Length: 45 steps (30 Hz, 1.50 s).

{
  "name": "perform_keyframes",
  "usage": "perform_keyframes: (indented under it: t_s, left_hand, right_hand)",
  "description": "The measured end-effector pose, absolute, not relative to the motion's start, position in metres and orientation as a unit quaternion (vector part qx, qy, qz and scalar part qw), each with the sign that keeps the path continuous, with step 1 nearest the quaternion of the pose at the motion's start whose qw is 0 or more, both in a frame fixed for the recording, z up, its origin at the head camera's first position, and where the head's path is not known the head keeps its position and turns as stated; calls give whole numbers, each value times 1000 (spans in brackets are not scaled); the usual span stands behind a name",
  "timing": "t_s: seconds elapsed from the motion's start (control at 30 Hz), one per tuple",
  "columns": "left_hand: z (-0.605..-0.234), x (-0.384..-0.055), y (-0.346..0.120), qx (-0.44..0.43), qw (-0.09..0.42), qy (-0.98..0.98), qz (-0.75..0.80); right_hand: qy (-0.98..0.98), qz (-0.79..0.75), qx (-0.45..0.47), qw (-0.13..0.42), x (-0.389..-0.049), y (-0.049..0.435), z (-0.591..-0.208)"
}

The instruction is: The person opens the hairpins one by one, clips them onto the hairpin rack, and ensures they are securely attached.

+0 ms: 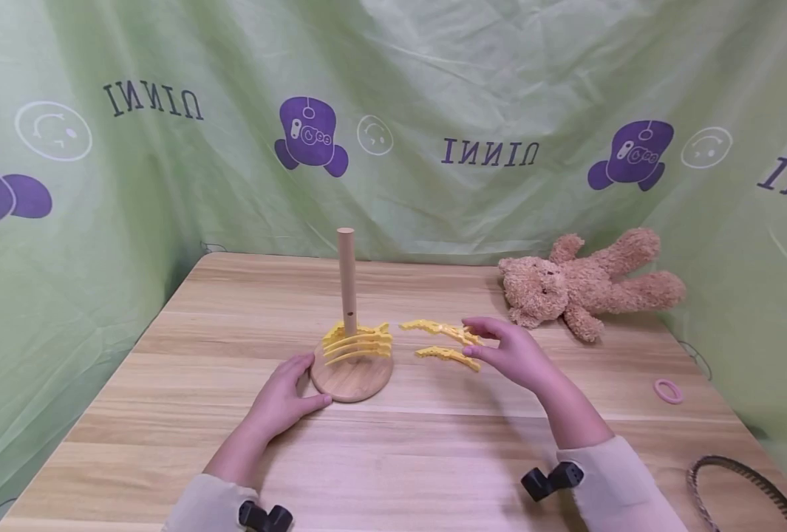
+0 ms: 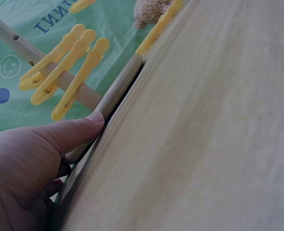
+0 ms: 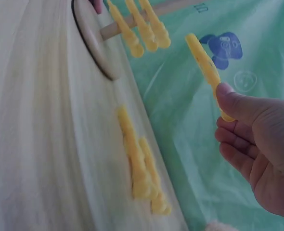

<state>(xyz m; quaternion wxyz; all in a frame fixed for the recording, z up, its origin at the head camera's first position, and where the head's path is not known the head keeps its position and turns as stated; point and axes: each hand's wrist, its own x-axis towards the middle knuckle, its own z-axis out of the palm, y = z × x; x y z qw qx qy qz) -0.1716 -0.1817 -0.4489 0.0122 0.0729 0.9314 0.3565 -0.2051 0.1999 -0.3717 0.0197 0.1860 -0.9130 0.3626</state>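
Note:
A wooden stand has an upright round post on a disc base. My left hand holds the base at its left rim, its thumb along the edge. Several curved yellow plastic pieces with knobbly ends hang around the lower post, stacked one above another. To the right of the stand, my right hand pinches another yellow piece between thumb and fingers, raised off the table. Two similar yellow pieces lie close together on the tabletop near that hand.
A brown teddy bear lies on its back at the far right. A pink ring and a dark toothed headband are at the right side of the wooden table. Green printed curtain surrounds the table.

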Motion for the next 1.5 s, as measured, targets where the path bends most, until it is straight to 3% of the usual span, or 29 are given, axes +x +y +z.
perform_keyframes:
  t_s: [0.4, 0.87, 1.5]
  left_hand:
    - [-449, -171, -181, 71, 16, 931, 357]
    - [-448, -171, -182, 71, 12, 932, 355]
    - [-448, -171, -182, 77, 7, 932, 354]
  right_hand:
    - [-922, 324, 208, 54, -217, 151, -348]
    - [-921, 297, 243, 58, -234, 97, -356]
    - [-919, 293, 265, 2, -233, 85, -354]
